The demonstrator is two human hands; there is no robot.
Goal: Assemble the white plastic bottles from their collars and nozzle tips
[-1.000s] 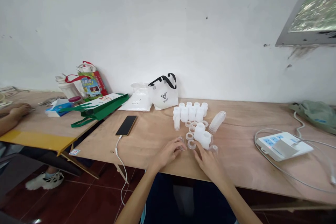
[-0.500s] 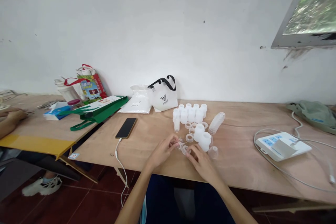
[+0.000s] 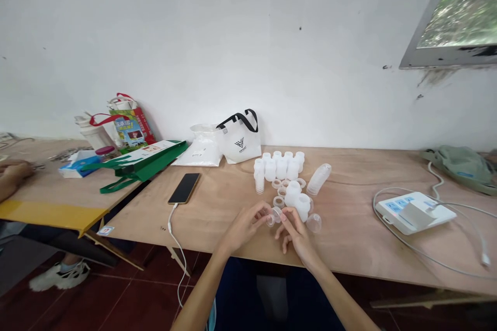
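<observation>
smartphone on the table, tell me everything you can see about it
The smartphone lies flat, face up and aslant, on the wooden table, screen dark, edge gold-toned. A white cable plugs into its near end and runs over the table's front edge. It sits left of the left hand, untouched by it.

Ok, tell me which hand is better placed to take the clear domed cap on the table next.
Likely the right hand: the clear domed cap lies just to its right, while the left hand is farther off. Both hold small clear pieces, though.
</observation>
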